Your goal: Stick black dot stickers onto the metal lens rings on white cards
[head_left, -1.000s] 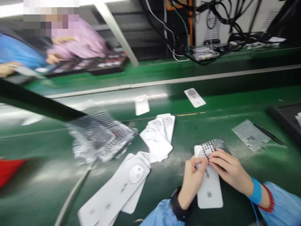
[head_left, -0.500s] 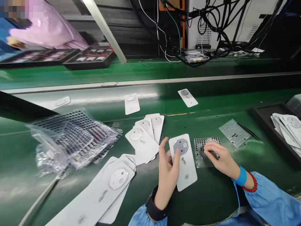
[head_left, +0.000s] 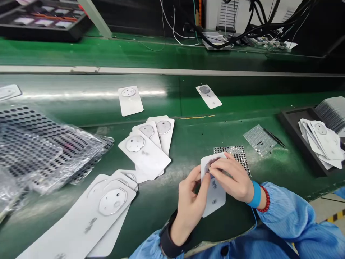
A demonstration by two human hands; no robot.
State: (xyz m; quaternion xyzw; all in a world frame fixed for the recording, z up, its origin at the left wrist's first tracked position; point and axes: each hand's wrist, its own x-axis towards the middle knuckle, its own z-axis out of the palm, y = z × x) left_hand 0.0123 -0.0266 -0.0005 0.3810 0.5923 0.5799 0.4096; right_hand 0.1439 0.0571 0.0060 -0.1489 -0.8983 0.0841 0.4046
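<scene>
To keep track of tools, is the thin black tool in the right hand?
No, the thin black tool lies beside a small sheet, and the right hand is at a white card.

A green worktop (head_left: 156,205) spans the frame. On it: overlapping white cards (head_left: 81,223) lower left, fanned cards (head_left: 151,158) near centre, wrapped dotted sheets (head_left: 54,147) left, a black-dotted sheet (head_left: 244,158) right of centre, and a black tray (head_left: 289,135) far right.

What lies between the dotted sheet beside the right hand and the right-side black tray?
A pale sheet and a thin black tool, in the head view.
</scene>
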